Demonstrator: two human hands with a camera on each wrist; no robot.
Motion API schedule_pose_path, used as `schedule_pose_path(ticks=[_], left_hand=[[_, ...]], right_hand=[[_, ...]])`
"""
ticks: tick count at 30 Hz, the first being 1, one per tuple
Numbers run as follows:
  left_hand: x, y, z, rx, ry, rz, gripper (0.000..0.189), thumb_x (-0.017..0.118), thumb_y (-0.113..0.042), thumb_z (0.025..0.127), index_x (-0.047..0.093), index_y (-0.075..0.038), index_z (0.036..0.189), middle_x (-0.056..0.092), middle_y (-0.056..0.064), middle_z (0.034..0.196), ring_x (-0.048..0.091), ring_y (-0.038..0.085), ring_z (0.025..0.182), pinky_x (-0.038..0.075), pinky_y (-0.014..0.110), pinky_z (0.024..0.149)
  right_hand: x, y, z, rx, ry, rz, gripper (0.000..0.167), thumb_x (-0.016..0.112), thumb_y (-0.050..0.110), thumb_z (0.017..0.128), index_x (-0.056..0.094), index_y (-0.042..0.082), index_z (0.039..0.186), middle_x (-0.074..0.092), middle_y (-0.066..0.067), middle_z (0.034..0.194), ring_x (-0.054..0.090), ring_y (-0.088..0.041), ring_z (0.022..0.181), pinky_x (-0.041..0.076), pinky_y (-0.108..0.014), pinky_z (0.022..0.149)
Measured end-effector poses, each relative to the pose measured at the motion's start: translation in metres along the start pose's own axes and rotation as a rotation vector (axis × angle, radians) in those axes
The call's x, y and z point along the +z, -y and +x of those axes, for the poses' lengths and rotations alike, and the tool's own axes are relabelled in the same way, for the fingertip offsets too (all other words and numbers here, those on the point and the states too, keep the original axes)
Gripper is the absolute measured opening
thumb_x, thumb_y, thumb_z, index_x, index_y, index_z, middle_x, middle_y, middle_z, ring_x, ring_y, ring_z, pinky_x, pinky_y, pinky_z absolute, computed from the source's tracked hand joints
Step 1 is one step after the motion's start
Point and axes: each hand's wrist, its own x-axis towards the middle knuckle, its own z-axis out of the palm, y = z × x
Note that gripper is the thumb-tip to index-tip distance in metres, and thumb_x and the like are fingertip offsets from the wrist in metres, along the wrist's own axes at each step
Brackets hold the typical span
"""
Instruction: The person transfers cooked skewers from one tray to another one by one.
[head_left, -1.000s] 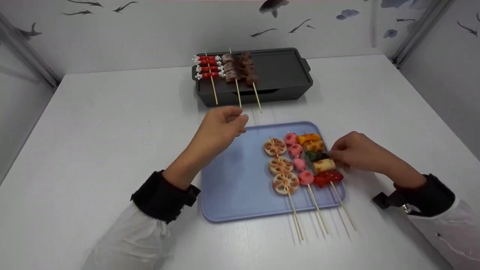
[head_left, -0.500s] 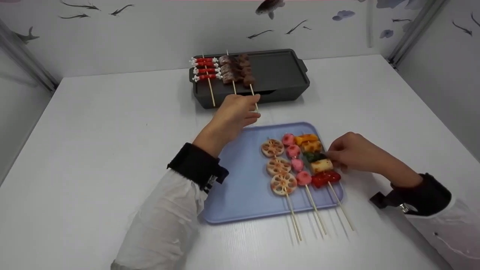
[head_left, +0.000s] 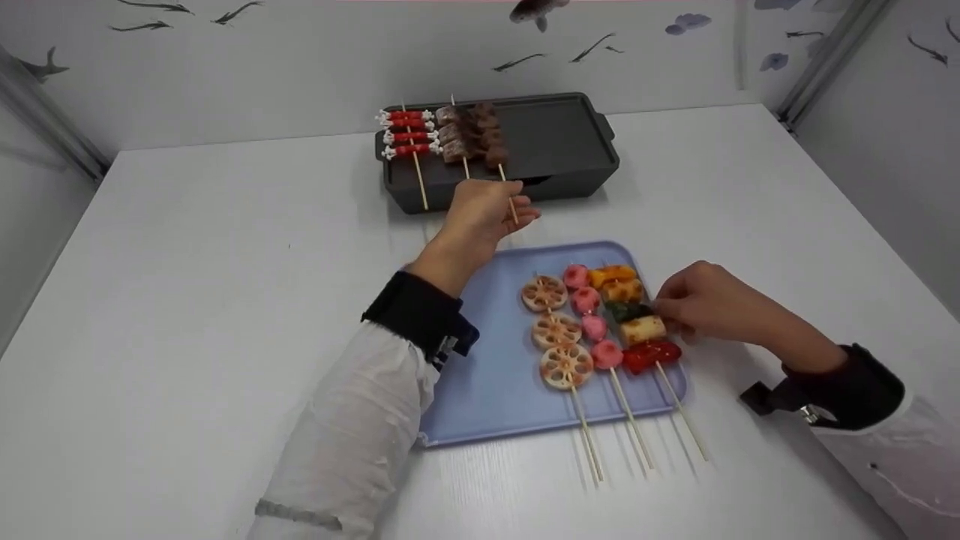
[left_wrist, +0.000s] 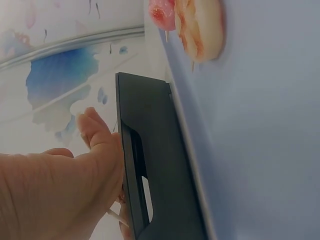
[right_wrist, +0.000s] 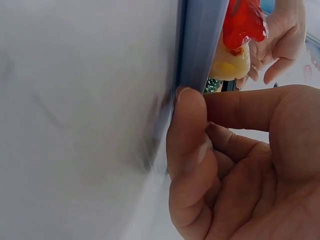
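My left hand (head_left: 484, 214) is at the bare stick of the brown meat skewer (head_left: 495, 142), which lies on the black grill (head_left: 559, 139). The stick runs between its loosely spread fingers; in the left wrist view the hand (left_wrist: 75, 185) overlaps the grill front (left_wrist: 165, 165). My right hand (head_left: 712, 304) pinches the right rim of the lilac tray (head_left: 480, 382), its fingertips curled at the edge in the right wrist view. Beside it on the tray lies a mixed vegetable skewer (head_left: 643, 330), then a pink ball skewer (head_left: 594, 327) and a lotus root skewer (head_left: 555, 330).
Also on the grill, left of the meat skewer, lie a red-and-white skewer (head_left: 411, 135) and a grey-brown chunk skewer (head_left: 452, 139). The sticks on the tray stick out over its front edge. A white wall (head_left: 300, 67) with fish drawings closes off the back.
My left hand has moved right and away from me, from above the tray's back left corner to the brown meat skewer's stick. The right hand stays at the tray rim.
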Motion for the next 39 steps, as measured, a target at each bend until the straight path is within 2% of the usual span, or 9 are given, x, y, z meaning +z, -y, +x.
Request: schedule_pose_path(ticks=[4,8,14,18,25,28,39], left_hand=[[0.002,0.0,0.002,0.022,-0.014,-0.01,0.045,0.054,0.0,0.104,0.042,0.009,0.146,0.066,0.023,0.113,0.07,0.026,0.087,0.06,0.028,0.08],[0.002,-0.002,0.003,0.036,0.0,-0.033,0.05,0.055,0.008,0.101,0.041,0.008,0.148,0.068,0.022,0.109,0.069,0.021,0.079,0.06,0.025,0.075],[-0.002,-0.007,-0.004,0.019,0.057,-0.052,0.054,0.058,0.008,0.099,0.04,0.008,0.15,0.069,0.023,0.11,0.07,0.02,0.08,0.06,0.025,0.076],[-0.006,-0.011,-0.013,0.01,0.087,-0.051,0.054,0.059,0.009,0.098,0.04,0.009,0.148,0.069,0.024,0.11,0.071,0.022,0.083,0.06,0.028,0.082],[-0.016,-0.015,-0.034,0.023,0.136,0.019,0.035,0.063,0.006,0.097,0.055,0.01,0.13,0.071,0.024,0.109,0.071,0.021,0.081,0.061,0.029,0.083],[-0.021,-0.015,-0.045,0.031,0.168,0.028,0.037,0.065,0.005,0.096,0.054,0.008,0.131,0.071,0.024,0.109,0.072,0.022,0.08,0.061,0.03,0.083],[-0.032,-0.004,-0.08,0.08,0.275,0.062,0.029,0.067,0.009,0.093,0.06,0.008,0.121,0.071,0.025,0.107,0.074,0.024,0.081,0.061,0.037,0.087]], right_hand=[[0.001,-0.001,0.0,-0.015,-0.005,-0.001,0.024,0.06,0.017,0.1,0.075,0.003,0.088,0.063,-0.002,0.065,0.057,-0.016,0.056,0.044,-0.026,0.049],[0.001,-0.002,0.001,-0.015,-0.004,0.0,0.024,0.06,0.017,0.1,0.075,0.003,0.088,0.064,-0.002,0.065,0.057,-0.016,0.056,0.044,-0.026,0.049],[0.002,-0.002,0.002,-0.007,0.001,0.003,0.023,0.059,0.017,0.1,0.074,0.003,0.089,0.063,-0.002,0.066,0.057,-0.017,0.057,0.043,-0.027,0.049],[0.002,-0.002,0.002,-0.01,0.007,0.003,0.023,0.06,0.017,0.1,0.074,0.003,0.09,0.063,-0.002,0.066,0.057,-0.017,0.057,0.044,-0.027,0.049],[0.001,-0.001,0.001,-0.016,0.001,-0.014,0.023,0.06,0.017,0.101,0.074,0.003,0.089,0.064,-0.002,0.066,0.057,-0.017,0.058,0.043,-0.026,0.049],[0.001,-0.001,0.001,-0.007,0.003,-0.012,0.024,0.06,0.018,0.101,0.074,0.003,0.089,0.064,-0.002,0.066,0.057,-0.017,0.058,0.043,-0.027,0.049],[0.002,0.001,0.001,-0.008,0.005,-0.012,0.023,0.059,0.016,0.1,0.074,0.003,0.087,0.063,-0.002,0.065,0.057,-0.017,0.058,0.044,-0.027,0.051]])
